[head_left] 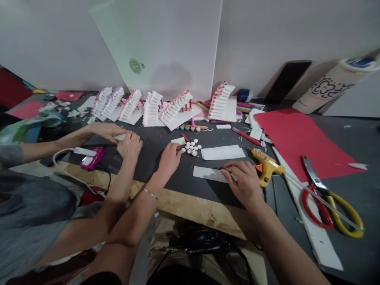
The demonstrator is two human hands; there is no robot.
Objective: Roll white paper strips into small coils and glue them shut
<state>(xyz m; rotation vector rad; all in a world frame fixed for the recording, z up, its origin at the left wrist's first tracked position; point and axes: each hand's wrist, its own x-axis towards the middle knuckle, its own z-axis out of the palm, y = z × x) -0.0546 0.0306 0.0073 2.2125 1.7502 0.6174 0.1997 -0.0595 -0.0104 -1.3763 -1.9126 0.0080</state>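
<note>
The person's left hand (170, 158) lies on the dark bench (154, 166), with a thin bracelet on the wrist. Its fingers are curled, and the fingertips are just beside a small heap of white round pieces (192, 147). I cannot tell if they pinch one of them. The right hand (243, 180) rests on the right end of a white paper strip (206, 173). Its fingers are loosely bent and it presses the strip flat on the bench without closing around it. A second white strip (223, 152) lies just behind the first one. A yellow glue gun (267, 164) lies just beside the right hand, and further right there are a red sheet (297, 138) and scissors (326, 202). On the left, the two hands of another person (130, 144) touch a small white piece, near a pink glue gun (92, 158). A row of white paper stair models (154, 107) stands along the wall.
</note>
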